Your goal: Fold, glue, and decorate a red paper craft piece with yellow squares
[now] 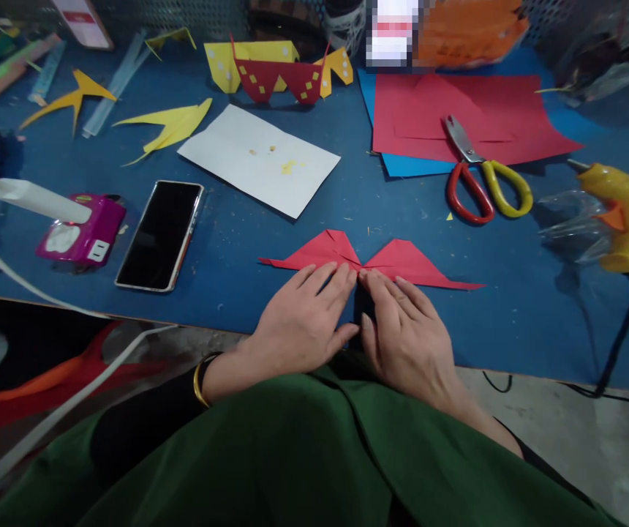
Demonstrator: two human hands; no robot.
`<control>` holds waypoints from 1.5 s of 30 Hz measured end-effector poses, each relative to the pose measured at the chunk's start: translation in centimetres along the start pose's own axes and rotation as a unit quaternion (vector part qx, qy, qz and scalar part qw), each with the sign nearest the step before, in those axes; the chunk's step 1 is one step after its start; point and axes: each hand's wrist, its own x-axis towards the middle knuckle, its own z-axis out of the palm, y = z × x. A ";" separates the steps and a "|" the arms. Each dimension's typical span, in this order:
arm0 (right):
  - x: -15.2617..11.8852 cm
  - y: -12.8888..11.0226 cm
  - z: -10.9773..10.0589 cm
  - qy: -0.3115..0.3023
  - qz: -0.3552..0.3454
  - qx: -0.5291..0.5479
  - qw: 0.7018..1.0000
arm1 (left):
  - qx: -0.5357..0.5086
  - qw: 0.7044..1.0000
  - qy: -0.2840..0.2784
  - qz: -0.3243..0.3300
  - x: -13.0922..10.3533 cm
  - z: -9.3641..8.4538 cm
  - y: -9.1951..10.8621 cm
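Note:
A red paper cutout (319, 251) with two wide lobes and thin pointed ends lies near the table's front edge. My left hand (306, 315) rests flat with its fingertips on the lower edge of the cutout's left half. Beside it, my right hand (405, 326) lies on the right half, fingers stretched out and close together. The fingertips of both hands meet near the cutout's middle and cover part of its lower edge. Scissors (469, 150) with one red and one yellow handle lie partly open on red paper sheets (413, 110), beyond my right hand.
A yellow glue gun (619, 216) with a black cord lies at right. To the left are a phone (161, 236) and a purple power adapter (81, 230) with a white cable. White paper (260, 179), yellow cutouts (172, 128) and a red mask-like piece (279, 77) lie farther back.

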 end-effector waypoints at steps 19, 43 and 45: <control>-4.4 4.9 -2.7 -0.015 0.136 -0.135 0.981 | 0.093 0.985 0.004 -0.146 -5.2 -1.5 -3.1; 0.4 -0.4 0.4 0.012 0.014 0.016 1.000 | -0.015 0.999 -0.028 0.000 -0.2 0.4 -0.3; 0.4 -0.3 0.3 0.002 0.019 0.006 1.000 | -0.020 0.999 -0.035 -0.004 -0.3 0.3 -0.4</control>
